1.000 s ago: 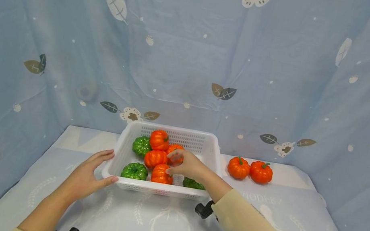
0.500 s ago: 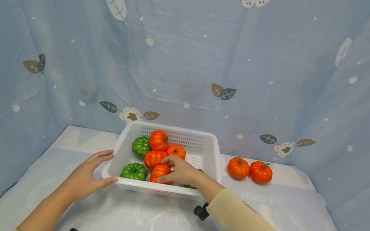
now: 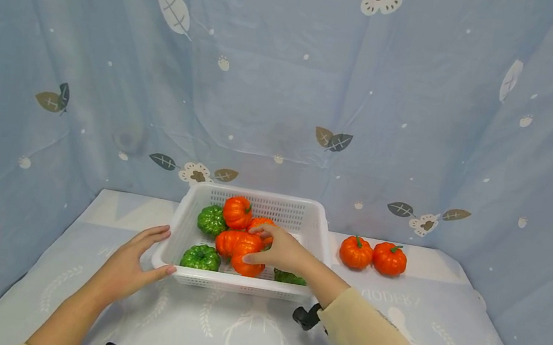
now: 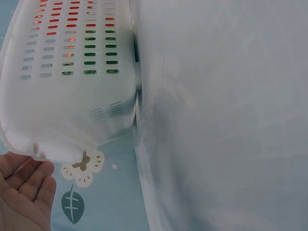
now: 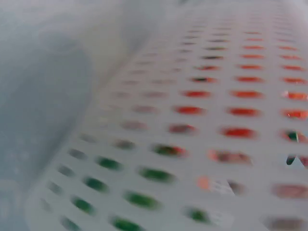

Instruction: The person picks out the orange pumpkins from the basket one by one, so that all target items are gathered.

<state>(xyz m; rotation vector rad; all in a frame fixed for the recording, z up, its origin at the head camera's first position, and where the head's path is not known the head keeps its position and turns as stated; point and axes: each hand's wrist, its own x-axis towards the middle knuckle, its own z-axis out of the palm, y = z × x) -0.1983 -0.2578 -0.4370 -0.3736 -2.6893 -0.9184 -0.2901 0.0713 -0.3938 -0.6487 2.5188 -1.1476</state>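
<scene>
A white slotted basket [image 3: 226, 278] holds small ribbed pumpkins, orange and green. My right hand [image 3: 287, 255] reaches in over its front and grips an orange pumpkin [image 3: 246, 260] between thumb and fingers. Behind that one lie an orange pumpkin [image 3: 225, 243], another orange pumpkin [image 3: 237, 212] and a partly covered orange pumpkin [image 3: 260, 223]. Green pumpkins [image 3: 200, 257] sit at the front left, back left and under my right hand. My left hand [image 3: 131, 267] rests at the basket's left end, fingers extended along the rim; the left wrist view shows its fingers [image 4: 36, 183] at the corner.
Two orange pumpkins [image 3: 389, 259] stand side by side on the cloth-covered table [image 3: 248, 339], right of the basket. A blue patterned curtain [image 3: 290, 89] closes off the back and sides. The right wrist view is blurred, showing the slotted basket wall [image 5: 207, 130].
My right hand lowered onto the front orange pumpkin, then rose slightly to the right with it; the pumpkin has tilted and now overlaps the one behind. My left hand stays put.
</scene>
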